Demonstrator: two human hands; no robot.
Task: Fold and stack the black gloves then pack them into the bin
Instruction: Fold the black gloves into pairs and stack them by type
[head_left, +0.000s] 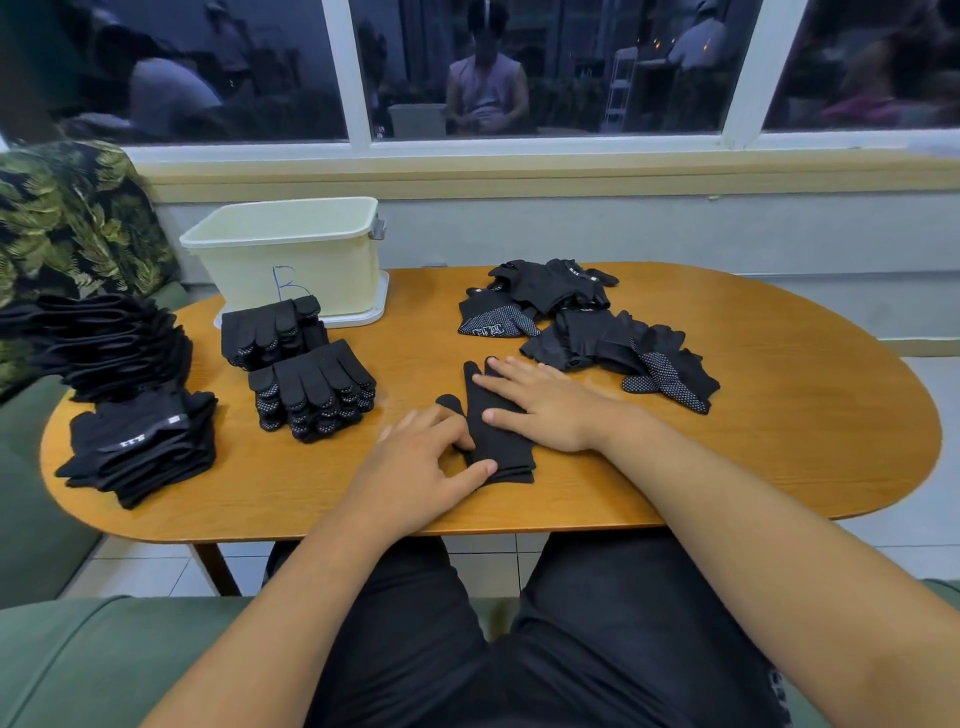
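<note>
Head view, looking down past dark trousers (597, 649) and the edge of a green sofa (78, 660). Nearest on the wooden table (727, 457), left hand (415, 462) with fingers curled against the left edge of a black glove (501, 441) and thumb laid across its cuff, pinching it there. Right hand (540, 405) spread flat on the same glove, fingers straight and slightly apart, pressing down, gripping nothing. Glove lying under and between both hands, cuff toward the body, its thumb sticking out leftward just above the left hand's knuckles, two fingertips peeking past the right hand's fingers.

Well left of the left hand, a low stack of folded gloves (140, 447) near the table's edge; beyond that, a taller fanned stack (104, 343). Ahead and left of the hands, two neat stacks with dotted palms showing, nearer stack (311, 389) and farther stack (272, 327) touching each other. Right behind those, a cream bin (291, 254) marked with a blue letter B, standing on a white tray (363, 312). Ahead and right of the right hand, a loose heap of unfolded gloves (571, 322), near the fingertips but apart from them. Farthest, a leaf-patterned cloth (67, 218) at left and a window (519, 78) full of dim reflections.
</note>
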